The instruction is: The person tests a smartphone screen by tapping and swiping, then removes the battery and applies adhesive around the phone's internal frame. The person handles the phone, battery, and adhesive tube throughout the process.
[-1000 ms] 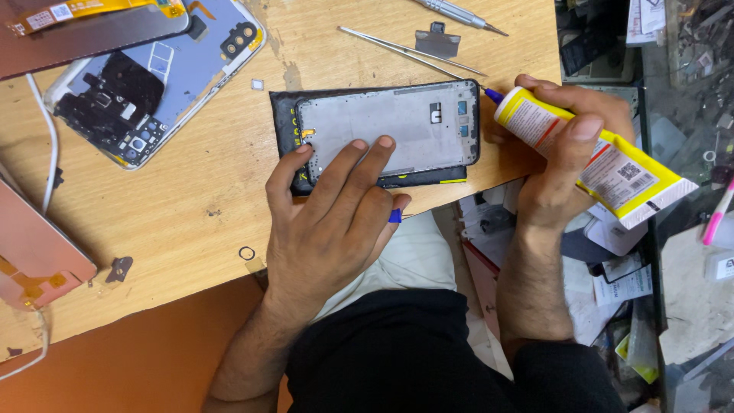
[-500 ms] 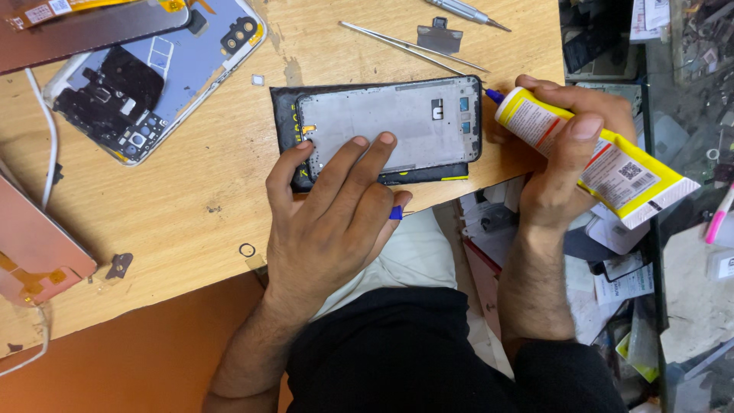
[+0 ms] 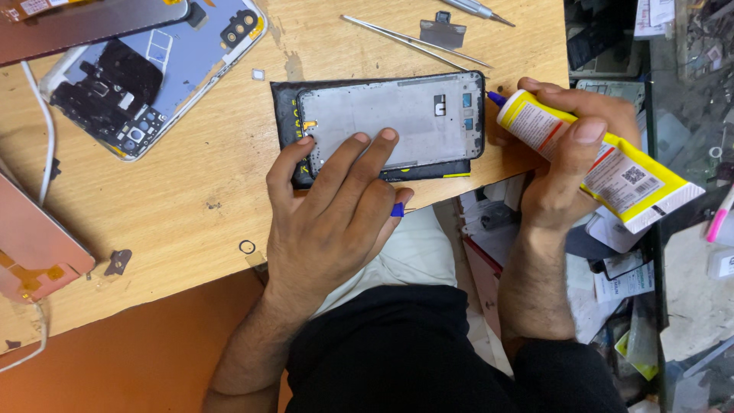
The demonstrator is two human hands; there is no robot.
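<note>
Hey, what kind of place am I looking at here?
Most likely a phone repair bench. A bare phone frame lies on the wooden table, an opened phone beside it, with tweezers and a yellow glue tube.

The phone frame [image 3: 386, 122] is seen in silver-grey with a black border, edged below by a thin yellow strip. The glue tube [image 3: 596, 162] is coloured yellow, with a white label, a red band and a blue nozzle. A small blue cap [image 3: 397, 209] is shown. The table [image 3: 183, 206] is pale wood with a grain pattern. The opened phone [image 3: 145, 76] is light blue with black parts. The flat panel [image 3: 34, 248] is pink.
</note>
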